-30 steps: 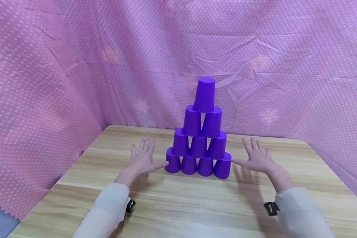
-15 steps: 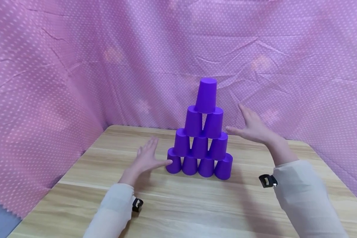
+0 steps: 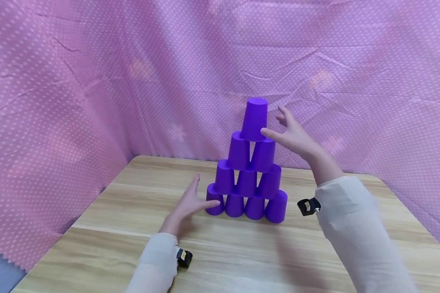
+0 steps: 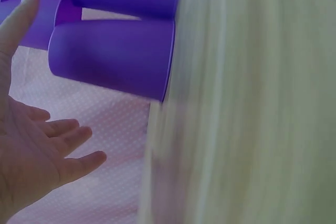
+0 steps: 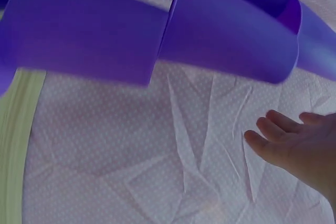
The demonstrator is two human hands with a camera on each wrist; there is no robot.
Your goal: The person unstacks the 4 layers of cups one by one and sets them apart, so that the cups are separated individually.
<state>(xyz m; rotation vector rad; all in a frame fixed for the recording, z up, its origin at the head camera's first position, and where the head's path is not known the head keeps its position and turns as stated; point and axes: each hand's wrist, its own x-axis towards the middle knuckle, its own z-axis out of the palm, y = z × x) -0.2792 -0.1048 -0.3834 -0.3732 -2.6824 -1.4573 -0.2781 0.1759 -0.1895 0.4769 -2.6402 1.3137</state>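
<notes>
Purple cups, all upside down, form a pyramid four rows high, with a single top cup [image 3: 254, 118] at its peak. My right hand [image 3: 295, 136] is raised beside that top cup, thumb and fingers spread; its thumb overlaps the cup's lower right side, and contact cannot be told. Low at the pyramid's left, my left hand [image 3: 188, 203] has its fingers extended, the thumb in front of the bottom-left cup [image 3: 213, 195]. In the left wrist view, a gap shows between the fingers [image 4: 79, 166] and the nearest cup [image 4: 113, 59]. Neither hand holds anything.
The pyramid stands on a light wooden table [image 3: 106, 236], towards its back edge. Pink dotted cloth [image 3: 183, 73] hangs behind and along the sides. Black wrist devices sit at the left cuff [image 3: 184, 258] and right cuff [image 3: 309, 206].
From beside the bottom row, my right hand has risen and moved left to the top cup. The left hand has shifted slightly right. The cups stay stacked.
</notes>
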